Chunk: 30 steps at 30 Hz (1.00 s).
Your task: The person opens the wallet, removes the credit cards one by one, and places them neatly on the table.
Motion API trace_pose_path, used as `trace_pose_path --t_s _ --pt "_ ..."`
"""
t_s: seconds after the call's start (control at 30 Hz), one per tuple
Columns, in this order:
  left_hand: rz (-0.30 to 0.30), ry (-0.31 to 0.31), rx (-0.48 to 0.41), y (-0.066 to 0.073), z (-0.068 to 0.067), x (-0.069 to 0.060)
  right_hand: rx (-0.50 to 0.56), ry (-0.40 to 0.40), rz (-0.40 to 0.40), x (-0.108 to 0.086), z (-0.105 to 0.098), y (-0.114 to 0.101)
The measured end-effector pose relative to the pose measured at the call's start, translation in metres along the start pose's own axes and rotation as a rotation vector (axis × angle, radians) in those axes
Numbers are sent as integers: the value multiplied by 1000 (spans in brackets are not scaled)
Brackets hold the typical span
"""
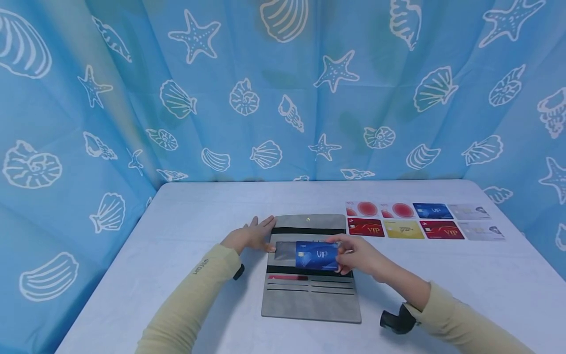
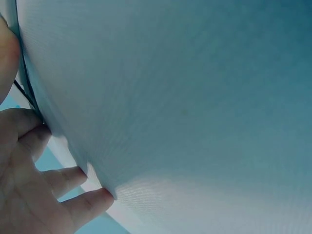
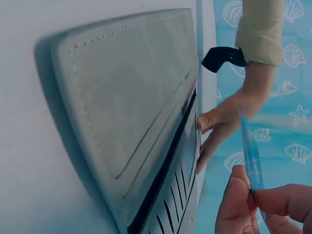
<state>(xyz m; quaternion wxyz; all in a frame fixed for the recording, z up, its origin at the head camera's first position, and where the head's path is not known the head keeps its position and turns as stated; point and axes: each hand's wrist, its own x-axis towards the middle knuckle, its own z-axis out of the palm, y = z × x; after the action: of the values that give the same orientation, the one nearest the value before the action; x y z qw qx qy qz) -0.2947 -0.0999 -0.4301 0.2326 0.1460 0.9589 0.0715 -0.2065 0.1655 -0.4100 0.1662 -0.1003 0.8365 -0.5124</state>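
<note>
An open grey wallet with black bands and card slots lies on the table. My left hand touches its left edge, fingers spread; the left wrist view shows the fingertips of that hand against the white surface. Between thumb and fingers, my right hand pinches a blue VIP card over the wallet's middle, beside a clear window pocket. Seen edge-on in the right wrist view, the card stands apart from the wallet. A red card pokes out of a lower left slot.
Right of the wallet's top, two rows of cards lie on the white table: red ones, a yellow one, a blue one and pale ones. Behind the table hangs a blue seashell curtain.
</note>
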Motion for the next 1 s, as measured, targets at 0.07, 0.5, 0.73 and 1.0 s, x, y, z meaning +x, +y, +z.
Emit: trace_pose_path --t_s 0.07,0.5,0.73,1.0 --pt "0 0 -1 -1 1 1 -4 11 4 -3 -3 0" --pt "-12 11 3 -1 2 2 -34 72 62 -12 -26 8" --pt "-9 7 8 0 2 2 -42 102 103 -18 -37 17" --pt "-2 10 8 -2 3 2 -45 140 148 -24 -53 29"
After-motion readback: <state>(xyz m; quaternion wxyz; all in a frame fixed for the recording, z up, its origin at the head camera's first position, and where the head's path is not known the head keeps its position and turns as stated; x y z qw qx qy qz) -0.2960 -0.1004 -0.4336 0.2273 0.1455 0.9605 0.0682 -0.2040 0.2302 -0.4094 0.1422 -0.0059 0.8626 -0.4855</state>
